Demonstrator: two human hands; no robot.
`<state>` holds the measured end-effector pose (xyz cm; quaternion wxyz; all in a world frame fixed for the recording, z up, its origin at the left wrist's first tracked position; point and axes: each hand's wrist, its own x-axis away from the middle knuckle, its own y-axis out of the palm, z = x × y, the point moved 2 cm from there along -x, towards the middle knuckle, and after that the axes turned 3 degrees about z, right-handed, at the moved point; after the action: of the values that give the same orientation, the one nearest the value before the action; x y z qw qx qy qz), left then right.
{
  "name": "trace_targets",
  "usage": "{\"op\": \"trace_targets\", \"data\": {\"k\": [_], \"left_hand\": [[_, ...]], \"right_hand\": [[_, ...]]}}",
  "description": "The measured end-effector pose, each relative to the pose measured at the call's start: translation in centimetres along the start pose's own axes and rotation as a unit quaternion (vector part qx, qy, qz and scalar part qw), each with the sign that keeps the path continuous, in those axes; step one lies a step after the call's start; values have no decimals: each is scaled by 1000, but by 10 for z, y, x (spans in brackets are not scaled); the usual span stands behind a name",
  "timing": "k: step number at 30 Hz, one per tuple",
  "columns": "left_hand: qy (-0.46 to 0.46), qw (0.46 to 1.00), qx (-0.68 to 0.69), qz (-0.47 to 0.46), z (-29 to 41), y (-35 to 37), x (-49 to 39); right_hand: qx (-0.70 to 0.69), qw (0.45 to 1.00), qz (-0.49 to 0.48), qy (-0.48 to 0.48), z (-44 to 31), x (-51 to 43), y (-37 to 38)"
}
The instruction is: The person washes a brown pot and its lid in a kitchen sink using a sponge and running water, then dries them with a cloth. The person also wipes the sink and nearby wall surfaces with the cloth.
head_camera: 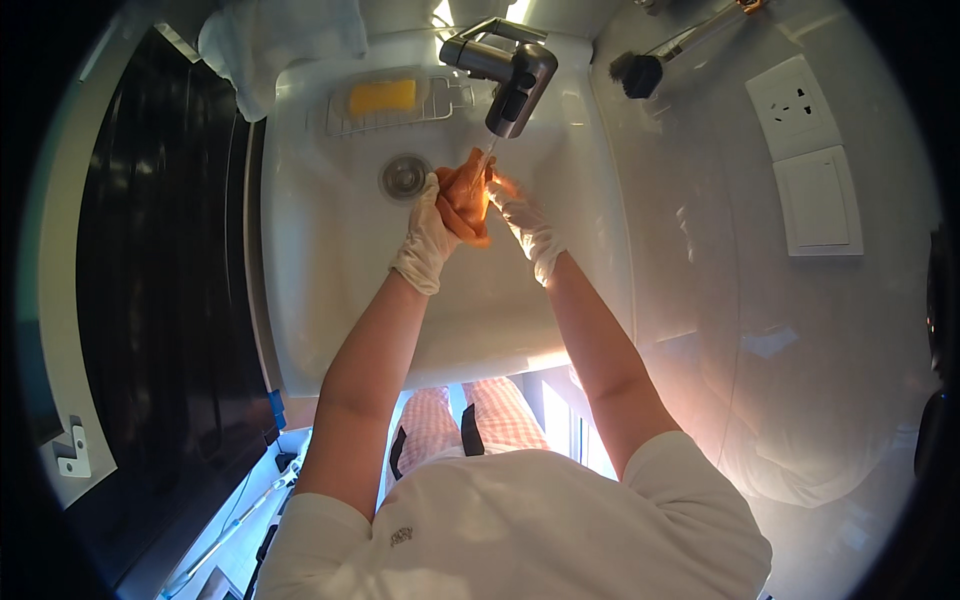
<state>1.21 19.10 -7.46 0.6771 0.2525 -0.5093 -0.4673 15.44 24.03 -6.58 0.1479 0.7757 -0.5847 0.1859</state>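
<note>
Water runs from a dark grey pull-out faucet onto an orange cloth held above a white sink basin. My left hand, in a whitish disposable glove, grips the cloth's left side. On its right side, my right hand, gloved the same way, has its fingertips at the cloth's edge; bright light and blur there leave its hold unclear. Just left of the cloth, the metal drain strainer shows in the basin floor.
A yellow sponge lies on a wire rack at the basin's back. A light towel hangs at the back left, beside a dark glossy panel. A dark-bristled brush, a socket plate and a switch are at the right.
</note>
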Motion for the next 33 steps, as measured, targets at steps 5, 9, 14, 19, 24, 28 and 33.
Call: {"op": "trace_targets", "data": {"k": [5,9,14,19,24,28,33], "left_hand": [[-9,999,-4,-33,1,17,15],[-19,997,12,-74,3,9,17],[27,995,-38,-85,3,-4,17],[97,982,-157,28,2,-21,16],[-95,984,-124,84,-6,-10,21],[-29,991,-36,-123,-15,-22,5],[39,999,-27,18,-27,-22,8]], "right_hand": [[-105,991,-55,56,25,-22,-7],[164,979,98,-69,-1,-6,-2],[338,896,184,-223,-45,27,6],[249,900,185,-305,-53,25,11],[180,958,27,-223,-61,48,22],[359,890,-72,-271,-32,48,29],[309,949,8,-57,5,21,2]]}}
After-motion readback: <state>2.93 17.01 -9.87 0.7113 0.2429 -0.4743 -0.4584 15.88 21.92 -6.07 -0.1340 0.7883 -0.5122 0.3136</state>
